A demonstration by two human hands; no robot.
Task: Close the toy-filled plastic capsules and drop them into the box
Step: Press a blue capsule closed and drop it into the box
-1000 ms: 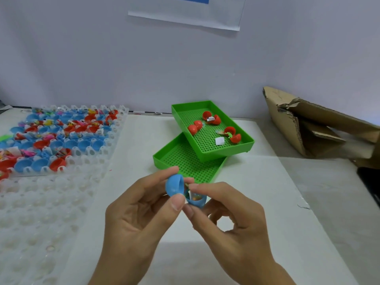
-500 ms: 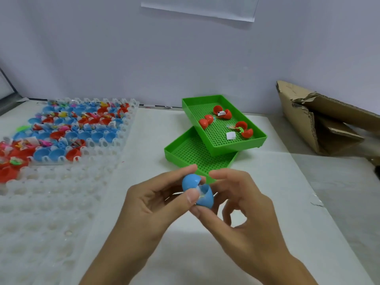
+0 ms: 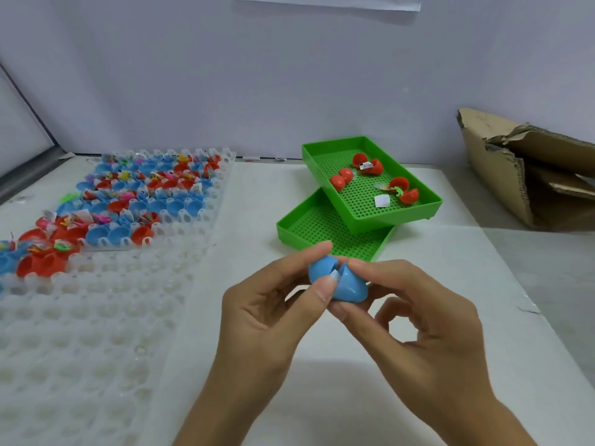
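Note:
A blue plastic capsule [image 3: 346, 281] is held between both hands above the white table. Its two halves stand at an angle with a gap between them, and a bit of clear wrapping shows in the gap. My left hand [image 3: 273, 320] pinches the left half with thumb and forefinger. My right hand [image 3: 415, 323] pinches the right half from the other side. The cardboard box [image 3: 502, 175] lies at the far right, torn and open towards me.
A clear plastic grid tray [image 3: 96, 333] covers the left; its far rows hold several open blue and red capsules with toys [image 3: 138, 201]. Two stacked green perforated trays [image 3: 325, 226] sit behind my hands; the upper one holds three open red capsules [image 3: 370, 178].
The two blue halves have swung closer together, from wide open to nearly meeting. The view has shifted left, so the trays and the box appear further right.

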